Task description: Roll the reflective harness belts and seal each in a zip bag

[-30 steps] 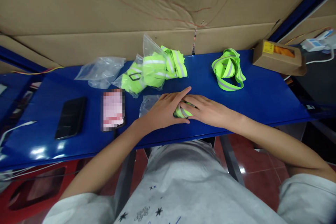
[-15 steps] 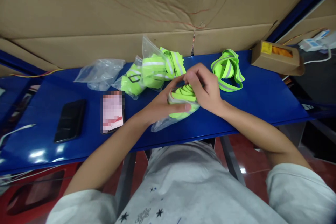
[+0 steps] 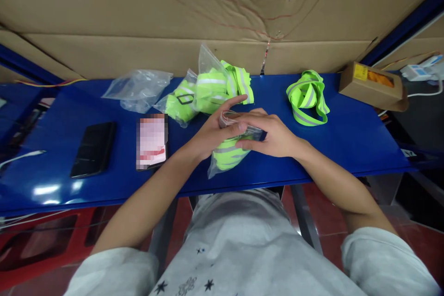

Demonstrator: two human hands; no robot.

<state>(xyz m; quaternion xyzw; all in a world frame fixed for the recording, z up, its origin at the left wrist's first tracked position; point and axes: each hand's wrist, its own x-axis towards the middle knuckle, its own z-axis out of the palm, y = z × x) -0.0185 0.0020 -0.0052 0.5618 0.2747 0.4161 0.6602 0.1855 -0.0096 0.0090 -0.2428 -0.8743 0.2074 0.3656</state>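
Between my hands is a clear zip bag (image 3: 217, 172) with a folded neon-yellow reflective strap (image 3: 229, 153) inside, near the table's front edge. My left hand (image 3: 217, 132) grips the bag's upper left side, thumb across the top, index finger stretched out. My right hand (image 3: 272, 133) pinches the bag's top edge from the right, thumb below and fingers above. Behind them lie bagged reflective straps (image 3: 210, 88) and a folded strap (image 3: 241, 83). A loose reflective strap (image 3: 307, 99) lies coiled to the right.
Empty clear bags (image 3: 138, 88) lie at the back left of the blue table (image 3: 194, 182). A phone (image 3: 151, 141) and a black wallet-like item (image 3: 93, 149) are on the left. At the right end stands a cardboard box (image 3: 371, 85). Cardboard (image 3: 173, 51) lines the back.
My right hand has gone from pressing the strap in the bag's mouth to pinching the bag's top edge. The strap now sits lower inside, the mouth drawn together above it.
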